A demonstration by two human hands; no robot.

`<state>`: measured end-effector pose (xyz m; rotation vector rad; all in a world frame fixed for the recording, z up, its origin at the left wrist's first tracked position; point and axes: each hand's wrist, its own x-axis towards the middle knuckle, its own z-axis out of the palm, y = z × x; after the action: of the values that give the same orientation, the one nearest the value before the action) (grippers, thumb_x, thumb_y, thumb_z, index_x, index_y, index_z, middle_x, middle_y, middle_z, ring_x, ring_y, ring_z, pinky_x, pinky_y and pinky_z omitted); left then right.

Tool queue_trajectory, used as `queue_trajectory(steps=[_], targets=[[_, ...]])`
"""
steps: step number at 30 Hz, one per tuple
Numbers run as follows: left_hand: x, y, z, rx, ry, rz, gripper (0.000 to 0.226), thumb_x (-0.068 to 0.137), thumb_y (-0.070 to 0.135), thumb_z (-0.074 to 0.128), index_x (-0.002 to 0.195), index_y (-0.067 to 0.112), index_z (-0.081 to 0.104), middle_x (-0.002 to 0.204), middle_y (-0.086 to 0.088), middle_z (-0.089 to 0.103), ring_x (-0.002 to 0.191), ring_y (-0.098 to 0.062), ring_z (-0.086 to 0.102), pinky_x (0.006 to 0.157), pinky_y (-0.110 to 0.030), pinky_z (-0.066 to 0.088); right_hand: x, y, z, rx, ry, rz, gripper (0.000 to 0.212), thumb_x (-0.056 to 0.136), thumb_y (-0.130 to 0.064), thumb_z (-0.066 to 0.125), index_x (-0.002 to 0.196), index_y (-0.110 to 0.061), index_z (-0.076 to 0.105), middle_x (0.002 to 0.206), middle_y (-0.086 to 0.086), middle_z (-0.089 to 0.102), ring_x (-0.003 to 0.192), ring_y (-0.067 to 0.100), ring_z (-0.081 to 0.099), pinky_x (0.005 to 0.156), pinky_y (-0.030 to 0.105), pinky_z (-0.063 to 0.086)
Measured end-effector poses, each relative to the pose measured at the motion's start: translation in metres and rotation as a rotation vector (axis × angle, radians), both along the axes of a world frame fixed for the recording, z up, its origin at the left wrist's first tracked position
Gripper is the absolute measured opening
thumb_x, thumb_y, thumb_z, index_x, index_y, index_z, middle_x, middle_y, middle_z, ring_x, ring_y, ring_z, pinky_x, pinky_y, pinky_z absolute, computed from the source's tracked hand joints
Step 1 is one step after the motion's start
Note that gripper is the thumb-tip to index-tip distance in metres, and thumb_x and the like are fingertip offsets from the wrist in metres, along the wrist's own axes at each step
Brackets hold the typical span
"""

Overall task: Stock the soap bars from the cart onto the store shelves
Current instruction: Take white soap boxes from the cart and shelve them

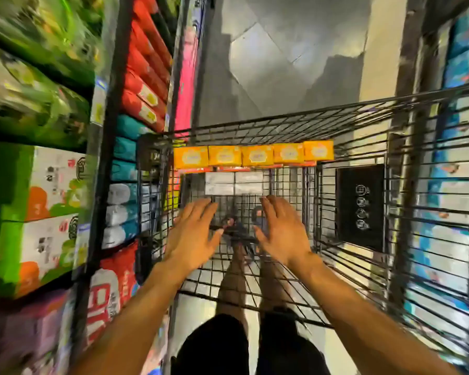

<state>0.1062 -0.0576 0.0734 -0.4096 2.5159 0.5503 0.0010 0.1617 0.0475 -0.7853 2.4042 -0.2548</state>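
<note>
Five yellow soap bars [252, 155] line the far end of the wire cart [363, 123], white boxes [233, 183] just below them. Left hand [191, 234] and right hand [283, 230] hover inside, fingers spread, holding nothing. Stocked shelves [106, 185] stand left.

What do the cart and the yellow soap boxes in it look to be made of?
The cart looks like metal wire with a dark, dull coating: thin straight rods cross in a see-through grid. The yellow soap boxes are probably printed cardboard: flat faces, square edges, a pale emblem on each. Blur leaves their finish uncertain.
</note>
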Motion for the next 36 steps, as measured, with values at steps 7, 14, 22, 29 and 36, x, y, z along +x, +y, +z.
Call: queue_trajectory(steps=[7, 14, 22, 29, 36], targets=[[-0.044, -0.01, -0.111, -0.029, -0.081, 0.005, 0.068, 0.097, 0.045, 0.056, 0.156, 0.022, 0.032, 0.164, -0.001, 0.028, 0.147, -0.029, 0.03, 0.118, -0.041, 0.028, -0.037, -0.022, -0.114, 0.053, -0.105, -0.004, 0.072, 0.096, -0.051, 0.041, 0.154, -0.008, 0.035, 0.156, 0.021, 0.037, 0.141, 0.043, 0.037, 0.109, 0.057, 0.041], [-0.042, -0.023, -0.182, -0.088, 0.129, -0.011, 0.057, 0.078, 0.017, 0.071, 0.133, 0.012, 0.055, 0.139, -0.015, 0.051, 0.116, -0.043, 0.052, 0.089, -0.051, 0.05, -0.054, -0.025, -0.179, -0.003, 0.03, 0.041, 0.057, 0.083, -0.028, 0.074, 0.132, -0.009, 0.053, 0.137, 0.017, 0.054, 0.118, 0.038, 0.054, 0.091, 0.049, 0.053], [-0.043, -0.028, -0.188, -0.114, 0.251, -0.028, 0.053, 0.07, 0.009, 0.068, 0.123, 0.01, 0.061, 0.122, -0.015, 0.056, 0.104, -0.036, 0.051, 0.082, -0.043, 0.039, -0.056, -0.025, -0.181, -0.034, 0.033, 0.022, 0.049, 0.078, -0.031, 0.071, 0.121, -0.009, 0.062, 0.117, 0.016, 0.057, 0.101, 0.036, 0.054, 0.077, 0.044, 0.05], [-0.031, -0.02, -0.106, 0.314, 0.116, 0.467, 0.034, 0.077, 0.013, 0.081, 0.105, 0.023, 0.065, 0.094, 0.008, 0.066, 0.079, -0.01, 0.057, 0.061, -0.027, 0.043, -0.052, -0.005, -0.085, -0.22, -0.406, -0.448, 0.036, 0.086, -0.011, 0.077, 0.118, -0.006, 0.062, 0.106, 0.004, 0.066, 0.089, 0.012, 0.067, 0.071, 0.03, 0.058], [-0.006, 0.004, 0.025, 0.814, 0.115, 1.134, 0.034, 0.086, -0.003, 0.074, 0.116, 0.011, 0.066, 0.101, 0.0, 0.071, 0.082, -0.007, 0.066, 0.061, -0.013, 0.052, -0.029, 0.022, 0.059, -0.481, -0.671, -0.854, 0.019, 0.092, 0.001, 0.07, 0.108, -0.008, 0.066, 0.093, -0.001, 0.072, 0.079, 0.007, 0.07, 0.063, 0.013, 0.053]])
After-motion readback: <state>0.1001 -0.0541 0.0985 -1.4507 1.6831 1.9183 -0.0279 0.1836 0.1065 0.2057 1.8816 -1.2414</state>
